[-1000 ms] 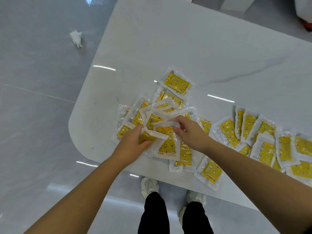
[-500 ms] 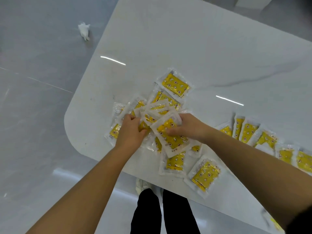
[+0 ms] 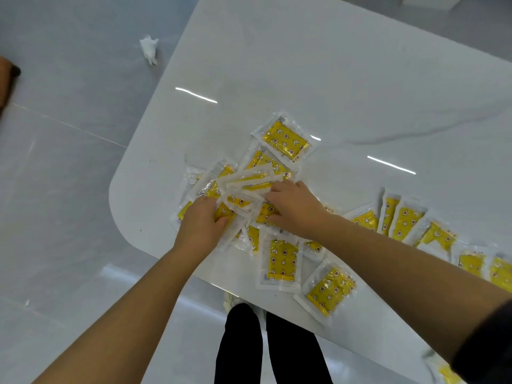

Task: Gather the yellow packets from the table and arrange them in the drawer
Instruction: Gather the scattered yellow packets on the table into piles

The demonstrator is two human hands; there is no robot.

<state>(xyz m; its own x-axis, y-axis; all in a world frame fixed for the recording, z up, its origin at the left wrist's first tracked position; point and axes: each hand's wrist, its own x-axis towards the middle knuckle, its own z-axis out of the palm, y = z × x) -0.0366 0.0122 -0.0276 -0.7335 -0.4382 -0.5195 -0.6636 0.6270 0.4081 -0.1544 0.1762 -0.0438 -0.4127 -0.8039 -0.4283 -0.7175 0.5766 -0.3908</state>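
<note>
Many yellow packets in clear wrappers lie on the white table [image 3: 304, 65]. A loose bunch of packets [image 3: 246, 187] sits near the table's left corner, fanned between both hands. My left hand [image 3: 203, 220] grips the bunch's left side, thumb on top. From the right, my right hand [image 3: 292, 207] holds the same bunch, fingers curled over its edges. Single packets lie at the back [image 3: 285, 141] and near the front edge [image 3: 281, 263], [image 3: 329, 289]. A row of packets [image 3: 407, 223] runs off to the right. No drawer is in view.
The table's rounded corner and front edge are close to the hands. A crumpled white tissue [image 3: 149, 49] lies on the grey floor beyond the table. My legs in black trousers [image 3: 263, 347] stand below the front edge.
Both hands have closed in on the bunch, and the packet my right hand held flat on top half a second ago is now tucked into it. The view has shifted slightly.
</note>
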